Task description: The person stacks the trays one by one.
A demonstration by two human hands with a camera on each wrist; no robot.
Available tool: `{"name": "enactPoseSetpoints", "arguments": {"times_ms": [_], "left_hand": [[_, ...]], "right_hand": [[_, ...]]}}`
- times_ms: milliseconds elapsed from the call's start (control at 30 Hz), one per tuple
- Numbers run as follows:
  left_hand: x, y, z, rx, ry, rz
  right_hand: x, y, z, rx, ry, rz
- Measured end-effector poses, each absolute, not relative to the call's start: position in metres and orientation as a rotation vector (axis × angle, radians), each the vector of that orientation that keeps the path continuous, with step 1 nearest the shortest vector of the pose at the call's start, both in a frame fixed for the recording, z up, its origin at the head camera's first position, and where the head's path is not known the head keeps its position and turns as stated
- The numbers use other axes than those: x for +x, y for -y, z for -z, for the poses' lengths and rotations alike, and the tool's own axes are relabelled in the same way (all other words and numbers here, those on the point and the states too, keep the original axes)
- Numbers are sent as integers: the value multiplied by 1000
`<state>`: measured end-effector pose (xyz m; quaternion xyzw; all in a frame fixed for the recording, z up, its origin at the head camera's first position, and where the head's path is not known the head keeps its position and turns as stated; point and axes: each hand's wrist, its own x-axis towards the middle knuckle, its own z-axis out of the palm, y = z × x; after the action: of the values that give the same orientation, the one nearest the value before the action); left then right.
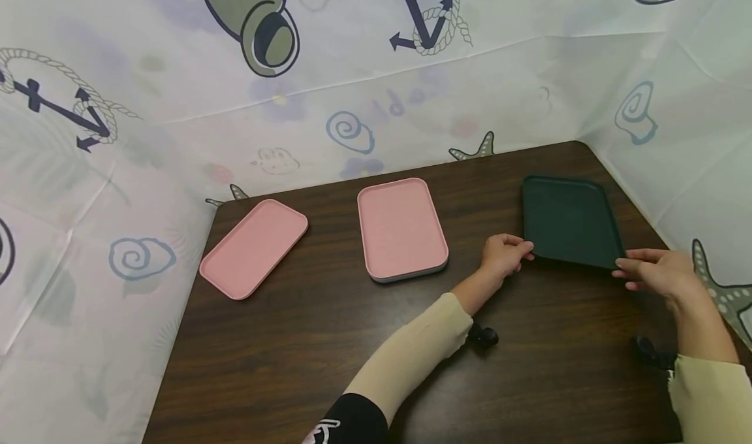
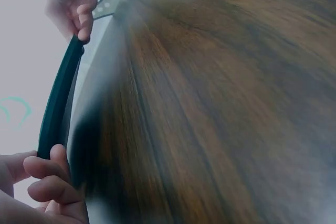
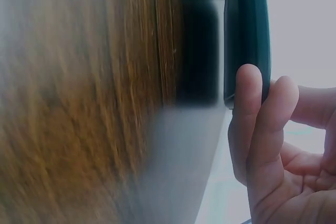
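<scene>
A dark green tray (image 1: 568, 219) sits at the far right of the brown table (image 1: 329, 339). My left hand (image 1: 525, 248) grips its near left corner, and my right hand (image 1: 620, 269) pinches its near right corner. In the left wrist view the tray's rim (image 2: 56, 103) runs from my left hand's curled fingers (image 2: 48, 179) up to the other hand (image 2: 79, 9). In the right wrist view the rim (image 3: 247, 24) lies between my right hand's fingers (image 3: 262, 129) and thumb. Its near edge appears raised slightly off the wood, with a dark shadow beneath.
Two pink trays lie on the table, one at the far left (image 1: 254, 248) turned at an angle and one in the middle (image 1: 402, 228). A nautical-print sheet (image 1: 176, 137) walls in the table at the back and on both sides.
</scene>
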<state>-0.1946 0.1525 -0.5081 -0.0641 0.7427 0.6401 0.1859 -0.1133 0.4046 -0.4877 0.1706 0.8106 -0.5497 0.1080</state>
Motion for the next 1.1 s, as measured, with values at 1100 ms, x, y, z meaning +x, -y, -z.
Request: {"name": "enactPoseSetpoints", "arguments": {"times_ms": [1100], "left_hand": [[-123,-32,481,195,-1878,-1994]], "right_hand": [[-95,-334,449,104,-2466,1646]]}}
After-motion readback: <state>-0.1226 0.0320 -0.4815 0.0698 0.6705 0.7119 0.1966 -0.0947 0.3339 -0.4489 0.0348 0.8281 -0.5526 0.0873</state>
